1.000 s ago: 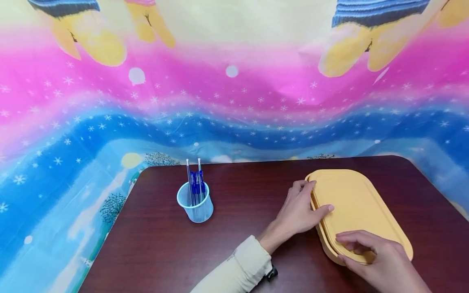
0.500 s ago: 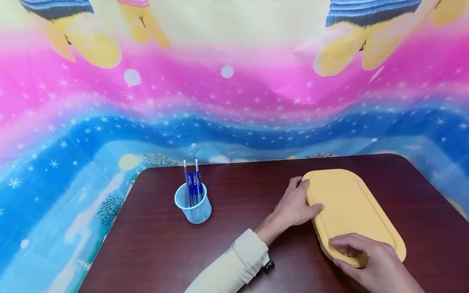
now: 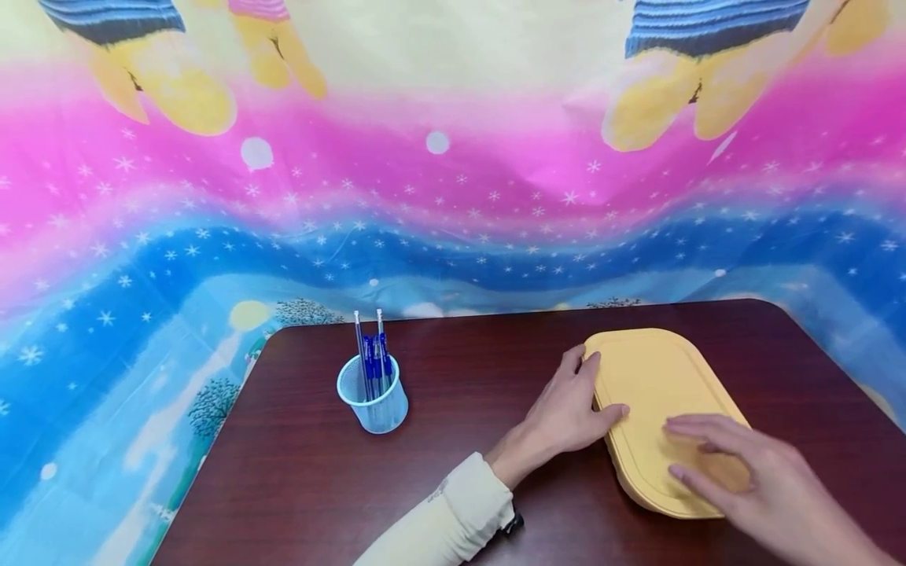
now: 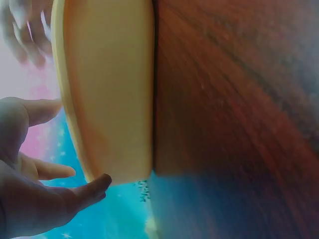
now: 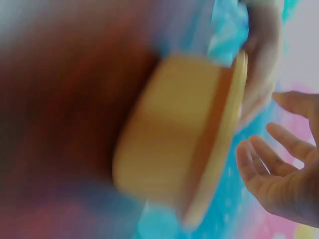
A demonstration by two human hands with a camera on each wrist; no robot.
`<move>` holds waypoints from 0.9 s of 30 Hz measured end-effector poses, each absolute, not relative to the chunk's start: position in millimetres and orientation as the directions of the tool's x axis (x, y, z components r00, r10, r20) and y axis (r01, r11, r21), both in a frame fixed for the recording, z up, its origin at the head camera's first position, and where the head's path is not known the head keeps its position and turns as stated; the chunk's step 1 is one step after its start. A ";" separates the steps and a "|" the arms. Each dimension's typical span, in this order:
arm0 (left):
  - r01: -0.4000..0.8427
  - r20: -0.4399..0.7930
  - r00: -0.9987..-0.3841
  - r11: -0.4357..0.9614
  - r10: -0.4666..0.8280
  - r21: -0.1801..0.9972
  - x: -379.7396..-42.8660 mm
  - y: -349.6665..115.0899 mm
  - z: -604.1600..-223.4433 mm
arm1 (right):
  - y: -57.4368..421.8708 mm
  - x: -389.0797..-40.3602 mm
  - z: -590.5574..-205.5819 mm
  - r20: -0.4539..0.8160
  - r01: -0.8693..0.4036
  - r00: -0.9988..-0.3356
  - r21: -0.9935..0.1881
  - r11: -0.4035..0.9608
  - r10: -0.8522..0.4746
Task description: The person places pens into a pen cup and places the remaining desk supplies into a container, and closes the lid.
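Note:
A yellow lidded box, oblong with rounded corners, stands on the dark wood table toward the right. Its lid lies flat over the top, and the rim juts past the box wall in the left wrist view. My left hand rests at the lid's left edge, thumb on top and fingertips along the side, all fairly straight. Over the near right part of the lid hovers my right hand, blurred, its fingers loosely bent with nothing between them. The right wrist view shows that hand apart from the lid's rim.
A light blue mesh pen cup holding several blue pens and pencils stands left of centre. Behind the brown table hangs a colourful printed cloth in pink and blue.
The gap under the lid's left rim has closed as the lid came down onto the box. My right hand has let go of the near corner and lifted away to the right.

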State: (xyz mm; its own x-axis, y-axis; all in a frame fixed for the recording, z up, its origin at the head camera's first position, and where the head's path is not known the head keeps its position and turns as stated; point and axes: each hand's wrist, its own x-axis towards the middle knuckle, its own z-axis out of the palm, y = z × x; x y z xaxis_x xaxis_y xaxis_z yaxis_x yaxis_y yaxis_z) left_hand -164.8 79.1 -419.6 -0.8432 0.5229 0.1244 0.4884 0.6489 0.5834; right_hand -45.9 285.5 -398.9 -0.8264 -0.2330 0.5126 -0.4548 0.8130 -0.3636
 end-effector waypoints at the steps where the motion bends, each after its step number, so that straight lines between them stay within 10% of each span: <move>1: 0.498 0.122 -0.839 0.657 0.530 0.566 -162.7 78.5 -419.0 | 293.8 -50.6 -396.2 0.510 -0.444 -0.829 -0.354 0.823 -0.228; 14: 0.510 0.049 -0.822 0.697 0.567 0.503 -150.7 74.2 -419.0 | 374.3 -111.5 -420.2 0.174 -0.353 -0.935 -0.372 0.858 -0.309; 27: 0.473 0.032 -0.838 0.697 0.544 0.538 -156.3 74.5 -419.7 | 370.6 -114.5 -430.8 0.124 -0.309 -0.951 -0.410 0.858 -0.283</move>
State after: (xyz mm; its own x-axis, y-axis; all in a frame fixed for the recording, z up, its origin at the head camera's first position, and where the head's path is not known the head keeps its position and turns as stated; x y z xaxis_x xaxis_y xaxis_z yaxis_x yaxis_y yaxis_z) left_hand -156.3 74.5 -419.7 -0.8384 0.5442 0.0320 0.4733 0.6974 0.5382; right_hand -114.5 370.6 -430.8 -0.9509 -0.2835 0.1240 -0.3092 0.8581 -0.4100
